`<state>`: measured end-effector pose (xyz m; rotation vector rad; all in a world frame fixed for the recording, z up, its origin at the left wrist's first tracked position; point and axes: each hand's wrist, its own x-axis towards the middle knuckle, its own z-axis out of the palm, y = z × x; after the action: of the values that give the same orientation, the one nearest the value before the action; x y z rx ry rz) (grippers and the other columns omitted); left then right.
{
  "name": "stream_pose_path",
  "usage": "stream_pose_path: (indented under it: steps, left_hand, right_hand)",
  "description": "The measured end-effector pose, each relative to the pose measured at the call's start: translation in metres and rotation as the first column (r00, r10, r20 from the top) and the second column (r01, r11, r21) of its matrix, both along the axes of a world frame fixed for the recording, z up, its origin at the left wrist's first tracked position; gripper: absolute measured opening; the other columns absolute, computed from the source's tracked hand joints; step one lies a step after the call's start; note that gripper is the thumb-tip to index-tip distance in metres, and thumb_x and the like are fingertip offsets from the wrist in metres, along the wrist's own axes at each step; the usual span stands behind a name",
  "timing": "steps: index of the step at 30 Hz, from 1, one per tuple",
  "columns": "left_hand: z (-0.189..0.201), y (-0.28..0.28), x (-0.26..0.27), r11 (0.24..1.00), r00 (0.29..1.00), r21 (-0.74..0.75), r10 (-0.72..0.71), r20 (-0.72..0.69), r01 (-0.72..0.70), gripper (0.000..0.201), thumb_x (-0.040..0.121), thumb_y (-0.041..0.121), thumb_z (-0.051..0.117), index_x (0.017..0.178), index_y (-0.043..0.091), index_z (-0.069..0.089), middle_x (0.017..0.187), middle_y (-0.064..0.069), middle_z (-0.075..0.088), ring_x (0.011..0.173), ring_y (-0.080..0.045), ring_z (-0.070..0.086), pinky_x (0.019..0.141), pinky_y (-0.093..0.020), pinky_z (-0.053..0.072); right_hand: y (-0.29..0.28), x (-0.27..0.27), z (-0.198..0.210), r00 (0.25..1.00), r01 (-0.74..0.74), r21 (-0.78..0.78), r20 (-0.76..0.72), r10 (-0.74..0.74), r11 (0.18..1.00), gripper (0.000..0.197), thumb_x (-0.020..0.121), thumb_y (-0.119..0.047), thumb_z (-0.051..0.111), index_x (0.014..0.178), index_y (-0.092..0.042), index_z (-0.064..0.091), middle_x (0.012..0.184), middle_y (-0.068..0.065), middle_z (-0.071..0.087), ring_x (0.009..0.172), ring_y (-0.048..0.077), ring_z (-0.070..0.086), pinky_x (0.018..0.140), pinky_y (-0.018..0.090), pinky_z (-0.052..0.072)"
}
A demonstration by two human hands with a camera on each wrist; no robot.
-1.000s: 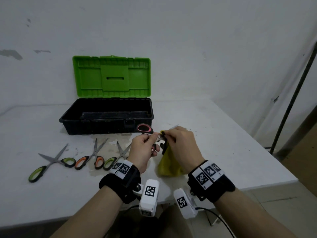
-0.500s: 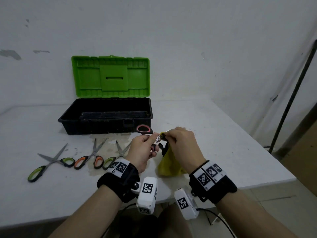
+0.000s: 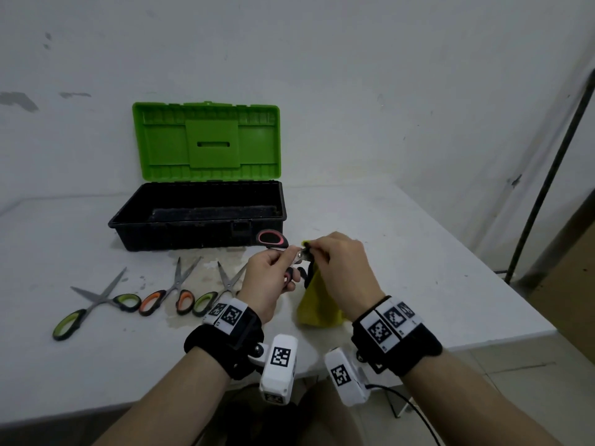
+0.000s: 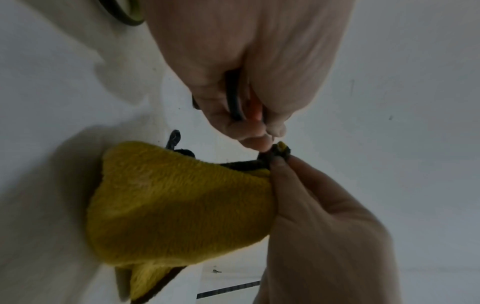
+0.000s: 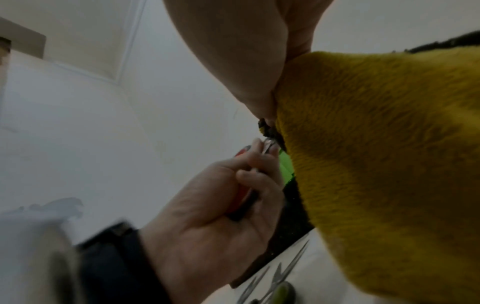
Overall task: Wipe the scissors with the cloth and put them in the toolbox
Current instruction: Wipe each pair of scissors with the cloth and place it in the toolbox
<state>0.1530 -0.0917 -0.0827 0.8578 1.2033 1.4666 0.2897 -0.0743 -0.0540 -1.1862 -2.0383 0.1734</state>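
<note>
My left hand (image 3: 273,275) grips a pair of red-handled scissors (image 3: 272,238) by the handles, held above the table in front of the toolbox. My right hand (image 3: 335,259) pinches a yellow cloth (image 3: 317,307) around the blades, which are hidden inside the fold. The cloth (image 4: 182,203) hangs down from my right fingers (image 4: 283,164), and in the right wrist view it (image 5: 376,154) fills the right side. The red handle (image 4: 253,107) shows inside my left fist. The toolbox (image 3: 199,233) is black with an open green lid (image 3: 209,143) and stands behind my hands.
Three more pairs of scissors lie on the white table (image 3: 402,252) left of my hands: green-handled (image 3: 93,300), orange-handled (image 3: 170,294) and another green-handled pair (image 3: 219,291). The table's edge runs close to my wrists. A dark pole (image 3: 547,175) stands at the right.
My right hand with the cloth has slid along the blades toward the left hand; the blade tip seen earlier is now covered. The left hand has kept its place.
</note>
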Motion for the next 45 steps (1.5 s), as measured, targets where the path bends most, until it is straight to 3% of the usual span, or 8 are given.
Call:
stream_pose_path:
  steps: [7,12,17,22,25,31,36,45]
  left_hand:
    - [0.001,-0.004,-0.005,0.998,0.995,-0.036,0.051,0.084,-0.048,0.021,0.093,0.023,0.065,0.097,0.002,0.07,0.067,-0.003,0.058,0.05,-0.011,0.052,0.043,-0.019,0.041]
    - [0.008,-0.003,-0.004,0.992,0.974,-0.094,0.098,0.203,-0.08,0.036,0.099,0.037,0.052,0.079,0.011,0.067,0.056,-0.002,0.055,0.047,-0.015,0.05,0.043,-0.022,0.04]
    - [0.004,-0.005,0.001,0.998,0.987,-0.022,0.067,0.144,-0.064,0.038,0.104,0.037,0.043,0.09,0.01,0.066,0.092,-0.007,0.058,0.047,-0.014,0.048,0.041,-0.023,0.036]
    - [0.003,-0.005,0.004,0.997,0.996,0.054,0.055,0.076,-0.06,0.038,0.105,0.032,0.042,0.097,0.004,0.065,0.078,-0.006,0.056,0.048,-0.015,0.042,0.042,-0.024,0.031]
    - [-0.002,-0.006,0.001,0.996,0.999,0.078,0.053,0.007,-0.053,0.034,0.106,0.026,0.041,0.101,0.005,0.068,0.066,-0.006,0.054,0.048,-0.013,0.043,0.043,-0.024,0.034]
    - [0.0,-0.008,0.004,0.996,0.999,0.082,0.034,-0.003,-0.034,0.028,0.104,0.021,0.045,0.092,0.004,0.063,0.078,0.0,0.061,0.048,-0.011,0.045,0.04,-0.021,0.033]
    - [-0.006,-0.007,-0.001,0.996,0.998,0.08,0.052,-0.048,-0.048,0.03,0.105,0.022,0.045,0.103,0.005,0.069,0.071,-0.007,0.058,0.048,-0.011,0.047,0.042,-0.023,0.035]
    - [-0.006,-0.009,0.002,0.996,0.997,0.08,0.042,-0.071,-0.036,0.03,0.104,0.023,0.046,0.1,0.005,0.07,0.071,-0.008,0.058,0.051,-0.012,0.048,0.043,-0.024,0.036]
  right_hand:
    - [0.005,0.018,0.018,0.985,0.128,0.013,-0.122,-0.125,0.992,0.016,0.092,-0.013,0.06,0.097,-0.014,0.076,0.084,0.004,0.066,0.079,0.02,0.059,0.067,0.021,0.04]
    - [-0.027,0.003,0.023,0.997,-0.005,0.088,-0.076,0.012,0.996,0.014,0.09,-0.011,0.063,0.093,-0.013,0.076,0.081,0.003,0.066,0.074,0.017,0.06,0.069,0.029,0.048]
    - [-0.017,-0.01,0.01,0.999,-0.012,-0.006,0.042,0.013,1.0,0.017,0.091,-0.008,0.057,0.091,-0.009,0.074,0.085,0.008,0.063,0.08,0.023,0.058,0.072,0.035,0.047]
    - [-0.027,-0.023,0.003,0.99,-0.075,-0.001,0.122,0.075,0.997,0.023,0.087,-0.005,0.058,0.105,-0.009,0.071,0.091,0.009,0.059,0.086,0.023,0.057,0.072,0.026,0.046]
    - [-0.034,-0.024,0.003,0.966,-0.132,-0.044,0.217,0.138,0.99,0.02,0.088,-0.007,0.058,0.101,-0.012,0.071,0.096,0.008,0.06,0.093,0.024,0.058,0.077,0.032,0.051]
    - [-0.022,-0.018,0.013,0.992,-0.025,0.032,0.126,0.021,0.999,0.017,0.084,0.001,0.06,0.091,-0.01,0.071,0.083,0.005,0.052,0.074,0.019,0.051,0.064,0.02,0.036]
    - [-0.033,-0.022,0.0,0.955,-0.124,-0.013,0.269,0.123,0.992,0.015,0.084,0.0,0.061,0.092,-0.009,0.069,0.082,0.005,0.05,0.075,0.024,0.054,0.062,0.027,0.041]
    - [-0.03,-0.022,0.001,0.957,-0.124,-0.023,0.261,0.126,0.992,0.016,0.083,0.001,0.062,0.092,-0.011,0.069,0.082,0.002,0.048,0.072,0.019,0.051,0.061,0.025,0.04]
